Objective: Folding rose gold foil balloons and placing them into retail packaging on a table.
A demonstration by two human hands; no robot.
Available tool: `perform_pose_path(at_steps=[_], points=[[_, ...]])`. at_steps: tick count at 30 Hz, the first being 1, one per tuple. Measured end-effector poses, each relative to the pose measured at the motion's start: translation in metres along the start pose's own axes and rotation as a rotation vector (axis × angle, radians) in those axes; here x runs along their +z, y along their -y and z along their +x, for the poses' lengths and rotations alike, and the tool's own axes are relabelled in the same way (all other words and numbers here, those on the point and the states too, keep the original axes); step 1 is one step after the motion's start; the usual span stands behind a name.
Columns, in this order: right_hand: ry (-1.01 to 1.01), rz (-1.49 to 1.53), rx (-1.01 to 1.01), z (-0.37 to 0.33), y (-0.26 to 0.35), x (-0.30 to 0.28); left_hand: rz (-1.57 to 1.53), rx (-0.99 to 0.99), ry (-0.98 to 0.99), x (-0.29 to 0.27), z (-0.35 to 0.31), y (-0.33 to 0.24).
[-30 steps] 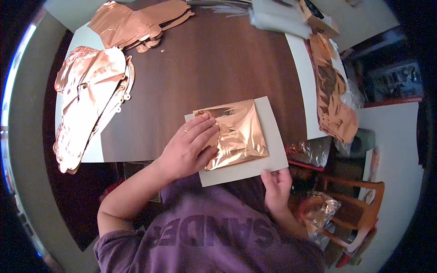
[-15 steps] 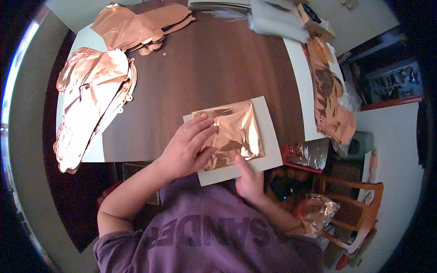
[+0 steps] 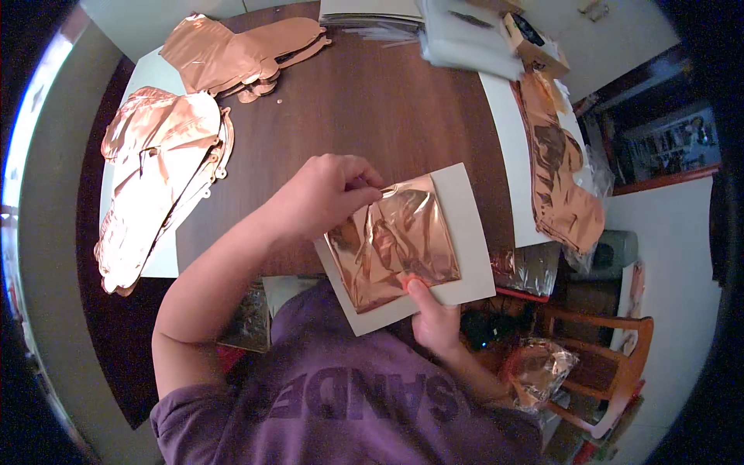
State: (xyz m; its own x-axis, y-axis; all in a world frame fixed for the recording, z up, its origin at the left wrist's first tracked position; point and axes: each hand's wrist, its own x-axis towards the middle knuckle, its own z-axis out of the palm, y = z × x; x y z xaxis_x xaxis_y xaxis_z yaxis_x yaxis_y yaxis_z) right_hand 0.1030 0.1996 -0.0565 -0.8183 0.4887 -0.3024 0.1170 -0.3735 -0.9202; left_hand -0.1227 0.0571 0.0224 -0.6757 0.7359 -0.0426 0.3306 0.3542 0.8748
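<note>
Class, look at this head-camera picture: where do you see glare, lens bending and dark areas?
Head view: glare streaks the folded copper foil on the grey card, between the left hand and right hand; the table edges curve toward the rim, fisheye bending; the corners are black; a bright strip washes out the left rim.

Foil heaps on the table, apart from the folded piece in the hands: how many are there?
3. One heap lies at the left edge, one at the far left, one along the right edge. More may lie hidden underneath.
</note>
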Motion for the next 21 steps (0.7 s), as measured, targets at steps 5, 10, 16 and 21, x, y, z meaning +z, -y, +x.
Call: perform_pose_path(at_steps=[5, 10, 16, 21], points=[[0.002, -0.008, -0.021, 0.006, 0.006, 0.008, -0.084, -0.316, 0.106, -0.003, 0.013, 0.006], [-0.048, 0.117, 0.178, 0.013, 0.01, 0.024, 0.356, -0.398, 0.178, 0.003, 0.022, 0.009], [-0.108, 0.12, 0.078, 0.018, 0.006, 0.045, 1.112, 0.218, -0.194, 0.036, 0.004, 0.023], [-0.059, 0.008, 0.253, 0.017, 0.015, 0.05, 0.908, 0.112, -0.158, 0.054, -0.031, 0.014]])
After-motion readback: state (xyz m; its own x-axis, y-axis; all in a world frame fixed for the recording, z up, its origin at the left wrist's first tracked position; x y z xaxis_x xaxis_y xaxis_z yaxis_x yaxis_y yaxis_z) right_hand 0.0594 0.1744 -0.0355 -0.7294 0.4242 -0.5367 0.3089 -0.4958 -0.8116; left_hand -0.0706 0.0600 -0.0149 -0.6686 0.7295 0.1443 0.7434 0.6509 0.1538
